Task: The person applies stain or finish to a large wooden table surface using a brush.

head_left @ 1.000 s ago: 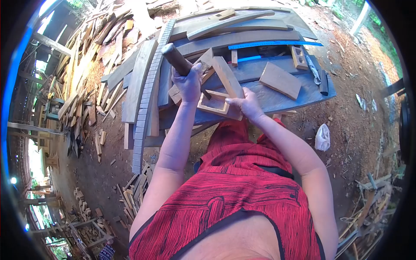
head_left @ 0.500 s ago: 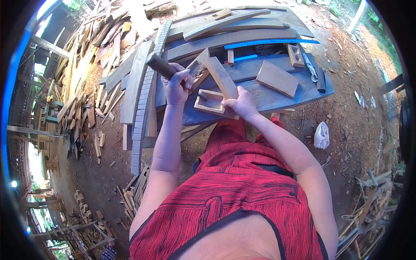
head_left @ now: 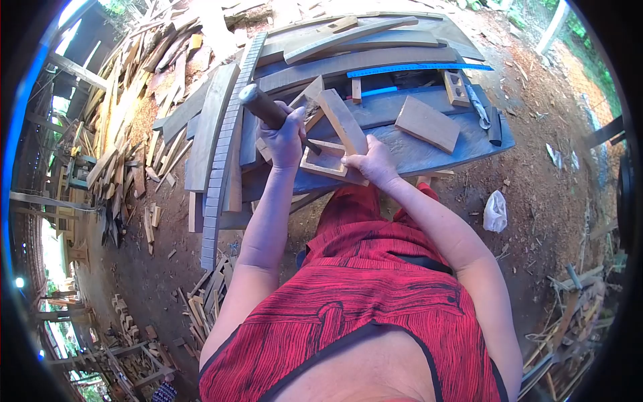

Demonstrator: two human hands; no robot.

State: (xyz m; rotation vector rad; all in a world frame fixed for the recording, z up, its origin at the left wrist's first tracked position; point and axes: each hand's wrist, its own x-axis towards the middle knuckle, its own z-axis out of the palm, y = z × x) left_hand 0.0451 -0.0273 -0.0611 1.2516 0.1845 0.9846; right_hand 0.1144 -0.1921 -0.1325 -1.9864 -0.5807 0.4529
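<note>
My left hand [head_left: 284, 142] is wrapped round a dark cylindrical handle [head_left: 262, 106] with a pale round end. A thin dark shaft runs down from the fist toward a small open wooden box frame [head_left: 325, 167] on the workbench. My right hand [head_left: 376, 163] grips the lower end of a flat wooden piece [head_left: 341, 120] that leans up and away, its thumb by the frame's right corner. Behind my left hand another wooden piece [head_left: 312, 92] is partly hidden. A flat wooden board [head_left: 429, 123] lies to the right of my right hand.
Long planks [head_left: 355, 61] and a blue ruler [head_left: 418, 66] lie across the back of the workbench [head_left: 479, 142]. At its right are a small slotted wooden block [head_left: 457, 88] and a metal tool [head_left: 478, 107]. A white bag [head_left: 495, 212] sits on the ground; scrap wood is piled left.
My left hand has moved right and slightly down, tilting the handle, and its shaft now points into the box frame. My right hand has hardly moved.
</note>
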